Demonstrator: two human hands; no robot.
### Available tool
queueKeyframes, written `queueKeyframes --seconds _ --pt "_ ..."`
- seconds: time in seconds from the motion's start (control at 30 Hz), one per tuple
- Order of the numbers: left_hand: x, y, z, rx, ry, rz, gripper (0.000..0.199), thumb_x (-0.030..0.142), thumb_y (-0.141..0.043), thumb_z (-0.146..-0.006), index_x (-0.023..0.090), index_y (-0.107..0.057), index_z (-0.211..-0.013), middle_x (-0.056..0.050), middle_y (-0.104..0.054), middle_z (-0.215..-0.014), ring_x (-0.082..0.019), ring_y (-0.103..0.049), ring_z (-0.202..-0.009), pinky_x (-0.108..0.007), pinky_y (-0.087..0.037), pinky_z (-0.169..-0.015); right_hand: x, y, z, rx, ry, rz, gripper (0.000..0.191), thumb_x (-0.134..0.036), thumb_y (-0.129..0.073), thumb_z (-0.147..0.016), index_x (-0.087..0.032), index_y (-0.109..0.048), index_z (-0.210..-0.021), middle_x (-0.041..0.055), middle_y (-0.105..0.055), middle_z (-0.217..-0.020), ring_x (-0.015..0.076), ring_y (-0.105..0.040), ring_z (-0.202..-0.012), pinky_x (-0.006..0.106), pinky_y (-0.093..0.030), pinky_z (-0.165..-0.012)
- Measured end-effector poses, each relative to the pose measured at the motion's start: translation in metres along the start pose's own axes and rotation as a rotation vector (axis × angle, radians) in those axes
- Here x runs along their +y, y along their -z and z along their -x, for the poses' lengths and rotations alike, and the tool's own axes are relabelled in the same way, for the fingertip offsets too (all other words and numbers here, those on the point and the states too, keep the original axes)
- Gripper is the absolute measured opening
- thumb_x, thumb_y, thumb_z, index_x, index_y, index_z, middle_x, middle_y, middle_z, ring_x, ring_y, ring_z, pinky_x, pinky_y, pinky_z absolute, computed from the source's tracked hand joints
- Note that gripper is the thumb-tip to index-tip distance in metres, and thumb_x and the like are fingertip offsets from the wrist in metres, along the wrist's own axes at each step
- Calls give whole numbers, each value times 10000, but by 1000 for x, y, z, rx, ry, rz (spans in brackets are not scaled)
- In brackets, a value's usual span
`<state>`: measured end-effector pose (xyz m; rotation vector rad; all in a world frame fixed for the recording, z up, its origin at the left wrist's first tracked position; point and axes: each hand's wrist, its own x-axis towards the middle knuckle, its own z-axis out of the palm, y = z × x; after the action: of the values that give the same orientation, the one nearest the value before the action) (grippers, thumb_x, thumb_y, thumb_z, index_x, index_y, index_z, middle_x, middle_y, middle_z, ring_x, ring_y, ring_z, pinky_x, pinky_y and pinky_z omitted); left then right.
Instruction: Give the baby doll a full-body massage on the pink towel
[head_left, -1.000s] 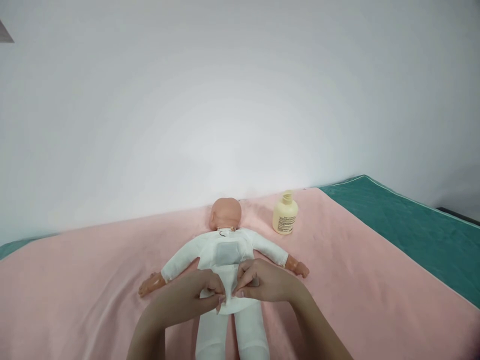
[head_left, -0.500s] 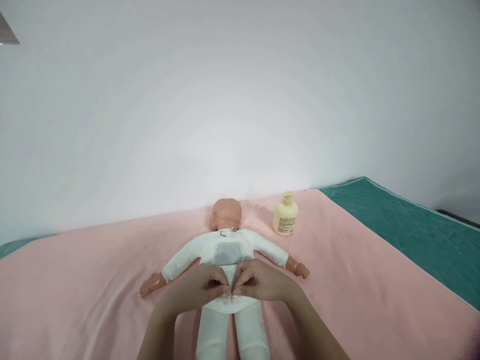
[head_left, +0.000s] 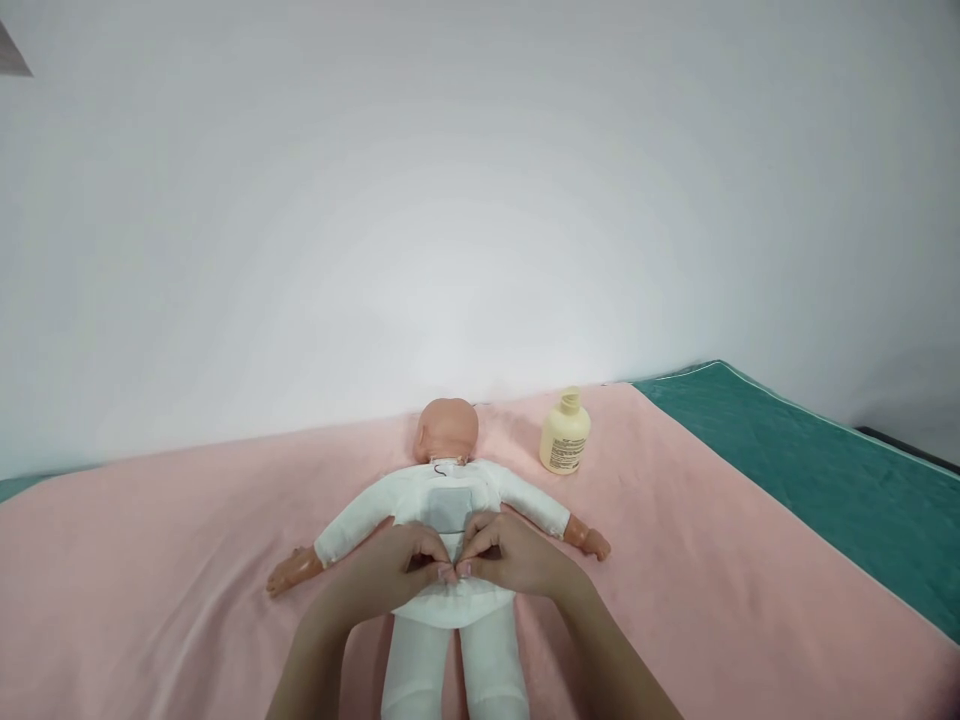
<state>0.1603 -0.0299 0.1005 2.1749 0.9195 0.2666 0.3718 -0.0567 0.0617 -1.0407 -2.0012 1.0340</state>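
Observation:
A baby doll [head_left: 450,602] with a white cloth body lies stretched out with its back up and its arms spread. My left hand [head_left: 397,572] and my right hand [head_left: 512,552] meet over the middle of its lower back. On each hand the thumb and forefinger are pinched together against the white cloth of the doll's back. Their tips almost touch, and the fingers hide the small bit of cloth between them. Just above my fingertips is a grey panel [head_left: 448,509] on the doll's back.
Under the doll spreads a pink cloth [head_left: 712,590], wrinkled on the left. A pale yellow pump bottle [head_left: 565,440] stands upright beyond the doll's right-side arm. Green covering [head_left: 817,480] shows at the right. A white wall [head_left: 480,200] rises behind.
Both pinched hands have crept slightly up the doll's back, toward its head. The whole view has shifted a little, so everything sits slightly further left. The doll and bottle stay in place.

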Motion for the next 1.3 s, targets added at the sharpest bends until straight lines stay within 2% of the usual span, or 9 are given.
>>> queueKeyframes --seconds 0.13,0.27,0.47,0.7,1.0,1.07,1.17,1.23,1.3 --pt "-1 1 0 73 32 -22 256 373 -480 -875 249 -686 -787 11 -684 -806 -173 -587 -751 -282 -457 -708 6 3 -1 54 25 -23 176 -211 -596 -880 -261 -764 -862 0 -657 -864 160 -603 -830 269 -468 -745" --pt "-3 2 -4 158 37 -34 281 346 -445 -878 239 -698 -819 -7 -695 -845 -194 -586 -781 -304 -433 -710 12 4 -2 120 5 -8 165 -257 -601 -888 -266 -764 -871 9 -643 -906 160 -601 -816 277 -478 -737" --pt "-9 -3 -9 154 75 3 252 324 -497 -843 228 -720 -778 -10 -706 -806 -194 -584 -726 -300 -415 -662 12 -1 -4 123 -1 30 175 -177 -619 -852 -271 -767 -855 -8 -616 -845 143 -584 -770 257 -451 -704" --pt "-22 -3 -15 231 49 68 288 360 -472 -863 210 -710 -797 -23 -720 -834 -208 -603 -776 -298 -432 -677 18 1 -7 198 -24 -17 185 -268 -601 -882 -232 -759 -792 9 -601 -810 153 -571 -755 261 -433 -669" --pt "-35 -8 -21 257 31 151 268 353 -500 -856 208 -722 -819 -27 -734 -863 -214 -638 -830 -293 -475 -726 18 -4 -10 236 -46 80 200 -129 -567 -846 -214 -722 -752 -1 -603 -807 139 -559 -716 250 -409 -638" --pt "-37 -10 -23 320 11 159 277 367 -485 -868 206 -709 -838 -35 -729 -896 -220 -634 -891 -305 -481 -780 17 -9 -13 292 -38 116 211 -105 -534 -847 -197 -683 -729 3 -592 -781 144 -554 -704 259 -414 -645" --pt "-44 -12 -28 534 -38 173 291 397 -474 -886 197 -685 -909 -58 -711 -983 -224 -618 -970 -346 -478 -861 15 -17 -18 448 9 192 199 -122 -507 -863 -189 -607 -705 23 -565 -776 176 -551 -759 296 -435 -700" --pt "-50 -14 -31 674 -79 169 297 414 -475 -895 199 -673 -953 -70 -693 -1055 -225 -601 -1035 -372 -455 -931 16 -21 -21 535 68 238 140 -144 -503 -877 -199 -612 -811 48 -576 -870 204 -547 -862 334 -446 -779" --pt "-55 -16 -33 729 -104 150 308 418 -465 -906 206 -659 -1015 -76 -668 -1137 -223 -568 -1118 -389 -417 -999 18 -23 -24 578 120 258 150 -164 -505 -890 -217 -609 -985 72 -582 -1027 226 -528 -990 370 -435 -873"
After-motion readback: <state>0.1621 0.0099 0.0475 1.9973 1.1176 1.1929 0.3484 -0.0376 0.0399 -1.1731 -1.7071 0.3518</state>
